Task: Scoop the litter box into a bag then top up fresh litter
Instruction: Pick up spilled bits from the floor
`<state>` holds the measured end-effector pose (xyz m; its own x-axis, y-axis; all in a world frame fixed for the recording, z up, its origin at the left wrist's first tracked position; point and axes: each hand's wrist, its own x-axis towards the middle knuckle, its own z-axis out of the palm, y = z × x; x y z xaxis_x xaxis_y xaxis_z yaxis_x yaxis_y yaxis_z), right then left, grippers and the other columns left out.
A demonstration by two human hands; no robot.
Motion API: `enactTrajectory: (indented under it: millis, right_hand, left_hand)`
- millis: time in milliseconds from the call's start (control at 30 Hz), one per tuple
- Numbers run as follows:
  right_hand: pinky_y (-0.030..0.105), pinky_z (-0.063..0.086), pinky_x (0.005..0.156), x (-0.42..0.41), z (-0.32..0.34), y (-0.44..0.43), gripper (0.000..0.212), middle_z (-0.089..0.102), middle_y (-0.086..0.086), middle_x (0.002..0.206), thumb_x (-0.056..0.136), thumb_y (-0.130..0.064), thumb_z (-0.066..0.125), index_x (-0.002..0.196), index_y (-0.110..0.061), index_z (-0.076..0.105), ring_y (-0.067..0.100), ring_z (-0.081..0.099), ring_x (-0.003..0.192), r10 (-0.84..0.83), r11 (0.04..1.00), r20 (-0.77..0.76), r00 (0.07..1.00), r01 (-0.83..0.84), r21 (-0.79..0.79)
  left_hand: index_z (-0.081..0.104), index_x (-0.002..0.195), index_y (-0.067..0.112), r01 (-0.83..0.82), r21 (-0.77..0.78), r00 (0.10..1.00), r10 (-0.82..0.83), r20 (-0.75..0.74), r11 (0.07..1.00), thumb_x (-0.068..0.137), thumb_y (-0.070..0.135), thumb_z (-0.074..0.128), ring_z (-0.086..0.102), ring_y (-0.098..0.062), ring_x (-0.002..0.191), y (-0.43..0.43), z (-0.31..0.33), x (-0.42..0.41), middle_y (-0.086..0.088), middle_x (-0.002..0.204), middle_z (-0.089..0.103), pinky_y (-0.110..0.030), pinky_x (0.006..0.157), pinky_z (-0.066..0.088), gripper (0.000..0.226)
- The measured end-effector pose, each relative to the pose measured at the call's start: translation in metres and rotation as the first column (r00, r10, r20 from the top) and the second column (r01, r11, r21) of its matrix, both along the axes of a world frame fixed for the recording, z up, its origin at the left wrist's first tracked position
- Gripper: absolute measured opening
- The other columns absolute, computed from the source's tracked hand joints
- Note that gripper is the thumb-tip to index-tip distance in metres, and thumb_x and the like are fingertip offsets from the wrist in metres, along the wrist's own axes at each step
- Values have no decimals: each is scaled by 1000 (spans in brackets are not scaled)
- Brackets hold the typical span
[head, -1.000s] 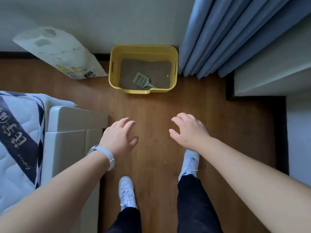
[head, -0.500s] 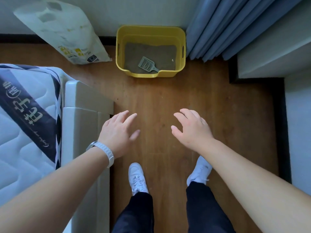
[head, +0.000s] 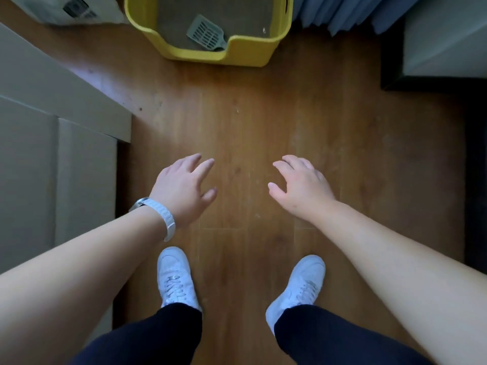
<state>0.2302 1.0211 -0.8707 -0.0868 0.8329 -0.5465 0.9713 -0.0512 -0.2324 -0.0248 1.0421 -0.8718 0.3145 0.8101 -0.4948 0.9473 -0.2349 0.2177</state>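
Note:
A yellow litter box (head: 245, 52) sits on the wooden floor at the top of the view, partly cut off by the frame. Grey-brown litter fills it, and a grey-green slotted scoop (head: 207, 34) lies in the litter near the front wall. A white litter bag (head: 66, 9) shows only its lower corner at the top left. My left hand (head: 184, 187), with a white watch on the wrist, and my right hand (head: 297, 187) hover over the floor in front of me. Both have relaxed, spread fingers and hold nothing. They are well short of the box.
A pale bed frame (head: 52, 143) fills the left side. Blue curtains (head: 342, 11) hang at the top right, beside a grey block with a dark base (head: 434, 48). My white shoes (head: 176, 277) stand on the wooden floor (head: 250, 122).
The view has tilted down and come closer to the litter box, which now sits at the top edge. The mattress has left the view. Both hands stay empty and spread.

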Motion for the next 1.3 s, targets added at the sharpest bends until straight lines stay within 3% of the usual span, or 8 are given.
enactTrajectory:
  millis: [300,500,800,1033,1300]
  right_hand:
    - [41,23,115,29,-171,-1,62,26,-1,158,95,-47,46,149,-21,30,19,18,146,25,1000,37,999,-24,-9]
    - [43,16,118,43,-228,-6,66,16,-2,162,95,-50,45,152,-22,25,19,11,149,31,999,31,999,-32,15]
    - [40,4,120,48,-258,-28,80,-9,-2,164,96,-61,32,156,-19,-1,17,-6,150,-35,999,74,997,36,-12]
    - [43,-1,122,47,-280,-50,86,-25,-2,160,93,-70,19,154,-17,-12,16,-19,148,-11,997,108,994,20,-76]
    - [46,-4,121,31,-290,-55,81,-24,-4,160,95,-66,17,154,-18,-12,16,-21,147,189,982,60,980,-190,-3]
  left_hand:
    - [17,154,29,161,-10,983,-162,-85,987,95,52,42,15,-22,148,6,-166,17,-2,162,16,-41,118,19,68]
    - [15,154,27,168,-13,983,-169,-67,986,97,55,38,9,-21,150,3,-232,30,-1,164,10,-40,120,14,68]
    - [9,156,23,194,-23,980,-193,41,981,96,58,35,-2,-20,151,-16,-268,62,-1,165,-1,-42,122,8,74]
    - [-4,156,17,316,7,949,-316,-7,949,93,68,24,-14,-21,150,-29,-286,85,-3,163,-14,-42,123,1,86]
    - [-12,153,16,553,60,833,-554,7,831,91,69,17,-19,-21,148,-37,-299,95,-1,159,-21,-44,122,-3,86]
